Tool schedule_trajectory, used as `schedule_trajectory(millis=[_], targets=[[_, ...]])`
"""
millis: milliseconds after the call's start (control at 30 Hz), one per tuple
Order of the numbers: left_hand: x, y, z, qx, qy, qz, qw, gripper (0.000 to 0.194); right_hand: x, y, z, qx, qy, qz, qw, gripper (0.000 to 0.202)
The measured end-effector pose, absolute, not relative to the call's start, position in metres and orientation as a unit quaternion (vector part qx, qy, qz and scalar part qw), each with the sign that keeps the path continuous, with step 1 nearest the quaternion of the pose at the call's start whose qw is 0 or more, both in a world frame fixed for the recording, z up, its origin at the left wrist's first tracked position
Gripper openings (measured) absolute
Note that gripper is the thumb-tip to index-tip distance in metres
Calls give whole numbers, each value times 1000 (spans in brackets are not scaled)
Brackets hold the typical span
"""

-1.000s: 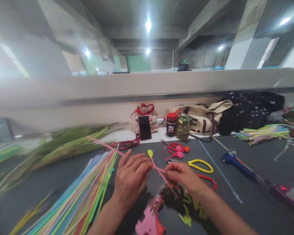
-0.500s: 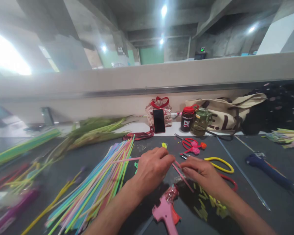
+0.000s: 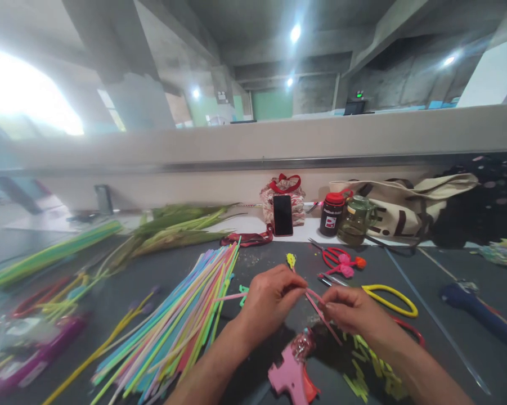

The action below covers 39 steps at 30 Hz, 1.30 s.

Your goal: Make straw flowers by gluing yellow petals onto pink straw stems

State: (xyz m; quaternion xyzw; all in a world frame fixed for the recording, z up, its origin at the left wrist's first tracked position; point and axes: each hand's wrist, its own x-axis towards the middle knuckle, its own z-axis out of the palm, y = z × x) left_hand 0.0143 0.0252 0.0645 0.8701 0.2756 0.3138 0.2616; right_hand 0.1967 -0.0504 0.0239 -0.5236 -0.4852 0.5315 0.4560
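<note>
My left hand (image 3: 270, 293) is closed in a pinch around thin pink strips (image 3: 326, 320), with one end sticking out past its left side. My right hand (image 3: 352, 308) pinches a strip just to the right, fingertips close to the left hand's. Beyond the left hand lies a small yellow knotted piece (image 3: 291, 260), which seems joined to a pink stem. A little green shape (image 3: 243, 293) shows beside the left wrist. Below the hands rests a pink glue gun (image 3: 287, 374). Yellow-green cuttings (image 3: 357, 388) are scattered by my right forearm, which hides some of them.
A bundle of pastel strips (image 3: 181, 315) spreads left of my arm. Red-handled scissors (image 3: 330, 257) and yellow-handled scissors (image 3: 394, 304) lie to the right, near a dark blue handled tool (image 3: 468, 301). A phone (image 3: 282, 215), a black bottle (image 3: 331, 216) and a green jug (image 3: 355, 220) stand behind.
The view has shifted, so everything sits slightly lower and farther right. Both hands keep hold of the pink strips, and more of the yellow piece and its stem shows.
</note>
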Motion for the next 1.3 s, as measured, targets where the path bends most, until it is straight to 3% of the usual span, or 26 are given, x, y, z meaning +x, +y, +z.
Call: schedule_trajectory(millis=[433,767,1100,1300], targets=[[2,36,45,875,290,253,293,17,186,-46,8,-500,-444,584,460,26],[0,36,33,805,334,319,373,14,182,-43,1,-480,-410,605,485,10],[-1,33,30,766,397,325,388,18,169,-46,8,-445,-417,585,535,22],[1,28,37,714,407,272,500,24,160,-45,8,-437,-437,555,557,23]])
